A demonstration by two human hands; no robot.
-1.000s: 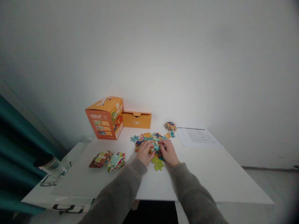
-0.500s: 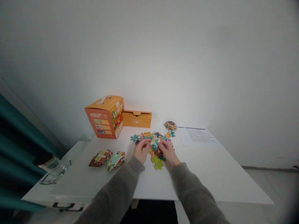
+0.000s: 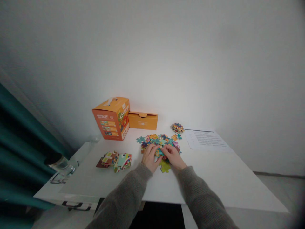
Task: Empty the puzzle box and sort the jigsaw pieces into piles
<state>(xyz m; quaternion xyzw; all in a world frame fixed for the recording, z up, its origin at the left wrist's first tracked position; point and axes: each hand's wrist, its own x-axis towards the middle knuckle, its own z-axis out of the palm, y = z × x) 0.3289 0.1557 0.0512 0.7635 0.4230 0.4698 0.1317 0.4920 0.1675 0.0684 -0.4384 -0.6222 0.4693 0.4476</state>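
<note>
The fingers of the left hand (image 3: 150, 156) curve over the puzzle pieces (image 3: 164, 140), the thumb set apart from the rest; whether they grip one, I cannot tell. Those of the right hand (image 3: 173, 156) are bunched almost closed just beside them, at some teal pieces; a firm hold cannot be made out. The pieces lie heaped on the counter (image 3: 219, 184) under and beyond both hands, with a green piece (image 3: 165, 166) on the near side. To the left are two small stacks, a mixed one (image 3: 110, 158) and a pale green-topped one (image 3: 122, 161). Farther off, a box (image 3: 108, 124) stands at left beside a carton (image 3: 143, 121); a round stack (image 3: 177, 128) and a sheet (image 3: 208, 140) lie at far right.
</note>
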